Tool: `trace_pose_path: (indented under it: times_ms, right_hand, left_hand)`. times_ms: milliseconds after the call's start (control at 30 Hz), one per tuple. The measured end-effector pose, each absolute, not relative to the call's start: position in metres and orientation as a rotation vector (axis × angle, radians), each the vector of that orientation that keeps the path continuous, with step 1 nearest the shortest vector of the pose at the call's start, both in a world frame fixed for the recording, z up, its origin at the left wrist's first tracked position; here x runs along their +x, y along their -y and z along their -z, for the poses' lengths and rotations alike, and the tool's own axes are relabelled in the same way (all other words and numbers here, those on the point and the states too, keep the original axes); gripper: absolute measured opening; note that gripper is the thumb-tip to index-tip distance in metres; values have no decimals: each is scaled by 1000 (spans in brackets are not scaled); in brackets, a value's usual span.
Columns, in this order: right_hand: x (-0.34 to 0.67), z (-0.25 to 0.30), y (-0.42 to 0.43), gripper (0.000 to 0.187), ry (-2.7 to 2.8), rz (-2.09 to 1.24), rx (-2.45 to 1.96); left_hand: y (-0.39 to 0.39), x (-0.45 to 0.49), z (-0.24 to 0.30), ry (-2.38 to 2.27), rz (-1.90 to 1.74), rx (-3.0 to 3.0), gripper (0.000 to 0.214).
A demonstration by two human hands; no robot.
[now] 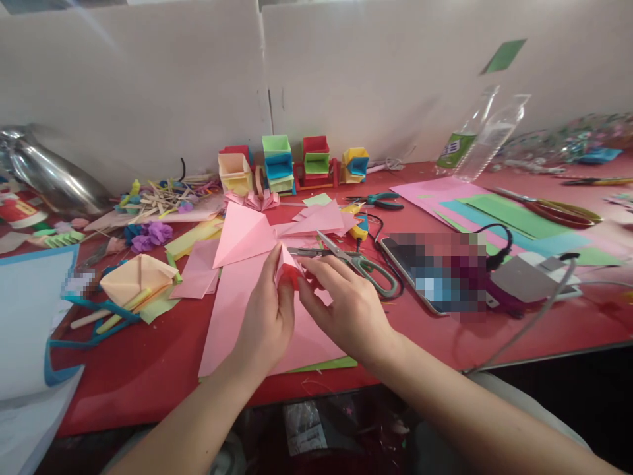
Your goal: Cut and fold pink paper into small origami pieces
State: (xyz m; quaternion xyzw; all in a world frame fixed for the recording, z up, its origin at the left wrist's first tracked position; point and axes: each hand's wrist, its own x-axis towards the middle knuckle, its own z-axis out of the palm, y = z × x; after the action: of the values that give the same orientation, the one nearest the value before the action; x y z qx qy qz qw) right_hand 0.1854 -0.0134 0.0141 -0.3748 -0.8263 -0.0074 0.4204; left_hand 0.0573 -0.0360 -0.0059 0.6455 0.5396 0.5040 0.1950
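Between my two hands is a small piece of folded pink paper (288, 264), its peak pointing away from me and a red patch showing on its near side. My left hand (267, 310) pinches its left side between thumb and fingers. On the right edge, the fingertips of my right hand (346, 303) are closed on the same paper. Under both hands lies a large pink sheet (227, 323) with green paper beneath its edge. Open scissors (368, 267) with grey-green handles rest just beyond my right hand. Past my left fingertips stands a creased pink sheet (242, 234).
Folded paper boxes (279, 165) line the white wall. A phone (420, 274) and cables lie right, near coloured sheets (509, 218), red-handled scissors (564, 210) and plastic bottles (494, 135). Pliers (383, 200) and a yellow glue gun (360, 227) lie ahead. A peach folded paper (133, 282) is left.
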Motion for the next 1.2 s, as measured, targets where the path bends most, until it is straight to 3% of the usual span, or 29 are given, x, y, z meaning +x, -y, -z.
trace_pose_path:
  times_ms: [800, 1200]
  right_hand:
    - [198, -20, 16, 45, 2134, 91, -608]
    - [199, -21, 15, 37, 2165, 120, -644]
  left_hand:
    - [51, 58, -3, -1414, -1490, 1995, 48]
    - [52, 56, -7, -1398, -1476, 1988, 47]
